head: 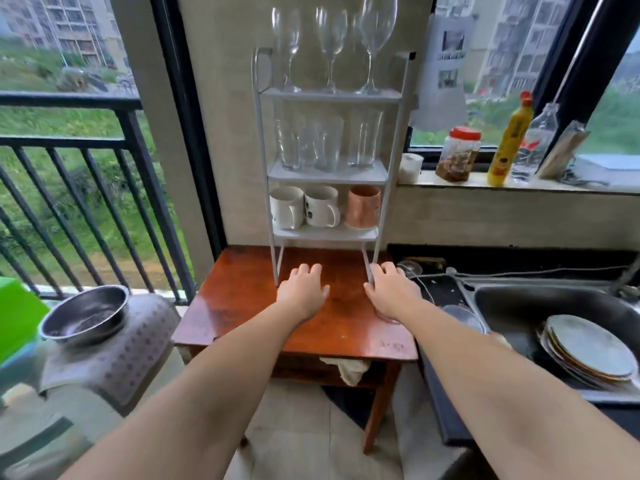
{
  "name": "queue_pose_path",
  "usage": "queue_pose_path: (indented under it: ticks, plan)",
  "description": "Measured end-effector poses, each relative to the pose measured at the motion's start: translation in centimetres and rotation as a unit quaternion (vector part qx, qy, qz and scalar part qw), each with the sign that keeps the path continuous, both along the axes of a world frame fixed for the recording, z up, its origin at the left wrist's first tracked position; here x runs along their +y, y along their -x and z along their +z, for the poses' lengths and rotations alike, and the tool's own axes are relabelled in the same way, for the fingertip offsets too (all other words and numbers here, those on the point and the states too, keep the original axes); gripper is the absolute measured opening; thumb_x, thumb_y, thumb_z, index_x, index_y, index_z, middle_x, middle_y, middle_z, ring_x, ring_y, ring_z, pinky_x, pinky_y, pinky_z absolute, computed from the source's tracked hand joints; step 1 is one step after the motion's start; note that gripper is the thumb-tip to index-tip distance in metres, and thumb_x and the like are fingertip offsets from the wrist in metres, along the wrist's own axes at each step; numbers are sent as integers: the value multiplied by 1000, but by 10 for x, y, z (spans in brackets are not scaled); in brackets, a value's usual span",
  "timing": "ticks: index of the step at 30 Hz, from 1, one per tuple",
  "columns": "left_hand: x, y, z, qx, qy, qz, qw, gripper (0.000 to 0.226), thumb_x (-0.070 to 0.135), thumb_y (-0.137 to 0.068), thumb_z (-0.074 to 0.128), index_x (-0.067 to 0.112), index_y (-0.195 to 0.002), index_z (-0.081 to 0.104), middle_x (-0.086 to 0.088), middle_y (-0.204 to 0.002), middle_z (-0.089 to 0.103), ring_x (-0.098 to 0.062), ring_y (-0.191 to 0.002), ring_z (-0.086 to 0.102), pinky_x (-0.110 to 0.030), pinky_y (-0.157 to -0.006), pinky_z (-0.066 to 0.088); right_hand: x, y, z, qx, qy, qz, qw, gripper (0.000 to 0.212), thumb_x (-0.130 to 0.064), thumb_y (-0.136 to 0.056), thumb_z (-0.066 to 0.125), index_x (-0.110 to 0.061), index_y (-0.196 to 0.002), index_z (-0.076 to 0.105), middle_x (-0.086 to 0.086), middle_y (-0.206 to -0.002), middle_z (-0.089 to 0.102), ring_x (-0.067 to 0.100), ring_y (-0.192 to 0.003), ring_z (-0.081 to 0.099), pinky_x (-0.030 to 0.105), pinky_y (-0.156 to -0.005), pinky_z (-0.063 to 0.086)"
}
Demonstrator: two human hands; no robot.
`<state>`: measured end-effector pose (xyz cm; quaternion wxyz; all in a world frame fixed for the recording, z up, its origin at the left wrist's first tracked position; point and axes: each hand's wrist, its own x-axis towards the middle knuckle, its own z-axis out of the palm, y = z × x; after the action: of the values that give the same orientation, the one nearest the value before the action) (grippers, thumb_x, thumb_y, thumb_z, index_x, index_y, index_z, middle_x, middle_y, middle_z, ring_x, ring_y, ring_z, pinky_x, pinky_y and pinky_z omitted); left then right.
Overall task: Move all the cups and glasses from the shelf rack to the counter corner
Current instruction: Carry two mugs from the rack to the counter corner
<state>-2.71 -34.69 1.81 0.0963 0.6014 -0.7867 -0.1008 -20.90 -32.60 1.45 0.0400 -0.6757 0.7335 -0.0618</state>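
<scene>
A white three-tier shelf rack (265, 140) stands at the back of a small brown wooden table (239, 299). Its top tier carries three wine glasses (330, 39). Several clear tumblers (325, 143) fill the middle tier. On the bottom tier sit two white mugs (320, 206) and a copper-coloured cup (363, 206). My left hand (302, 289) hovers over the table in front of the rack, fingers relaxed, holding nothing. My right hand (391, 289) is beside the rack's front right leg, fingers loosely curled, touching or nearly touching it.
A steel sink (502, 306) with stacked plates (588, 351) lies to the right, beside a dark counter (443, 289). The window sill holds a jar (459, 154), a yellow bottle (509, 140) and a clear bottle (535, 143). A steel bowl (85, 315) sits at left.
</scene>
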Motion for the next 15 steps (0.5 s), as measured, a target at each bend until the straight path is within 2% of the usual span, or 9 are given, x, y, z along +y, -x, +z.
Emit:
queue_pose_path:
  ticks: [3, 6, 10, 13, 15]
  plan:
    - [-54, 16, 6, 15, -10, 15, 1000, 53, 37, -98, 42, 14, -145, 33, -11, -145, 41, -31, -136, 38, -46, -101, 43, -54, 7, 5, -18, 8, 5, 1000, 47, -37, -99, 37, -13, -140, 36, 14, -141, 40, 36, -128, 41, 47, -99, 42]
    - [-105, 34, 14, 40, -16, 25, 999, 55, 37, -98, 43, 14, -146, 32, -12, -145, 41, -31, -135, 39, -47, -100, 45, -107, 16, 12, -48, 14, 0, 999, 44, -34, -99, 38, -8, -135, 41, 17, -137, 43, 37, -124, 46, 46, -97, 44]
    - [-156, 60, 16, 147, -70, 64, 985, 52, 29, -97, 42, 9, -145, 35, -15, -144, 43, -34, -128, 47, -45, -101, 44, -158, 20, 17, -156, 39, -27, 987, 41, -27, -98, 39, -6, -134, 42, 19, -132, 48, 40, -119, 52, 44, -94, 45]
    - [-180, 75, 16, 296, -122, 131, 938, 47, 26, -98, 40, 2, -138, 41, -16, -139, 49, -35, -125, 50, -38, -100, 43, -185, 16, 17, -307, 63, -74, 947, 40, -32, -97, 37, -5, -123, 48, 23, -118, 57, 42, -108, 58, 44, -88, 49]
    - [-191, 83, 17, 413, -165, 159, 881, 42, 28, -98, 40, 6, -134, 47, -11, -127, 58, -32, -115, 57, -36, -89, 50, -200, 14, 17, -412, 48, -103, 904, 41, -39, -98, 35, -7, -116, 51, 20, -109, 61, 39, -100, 62, 43, -84, 55]
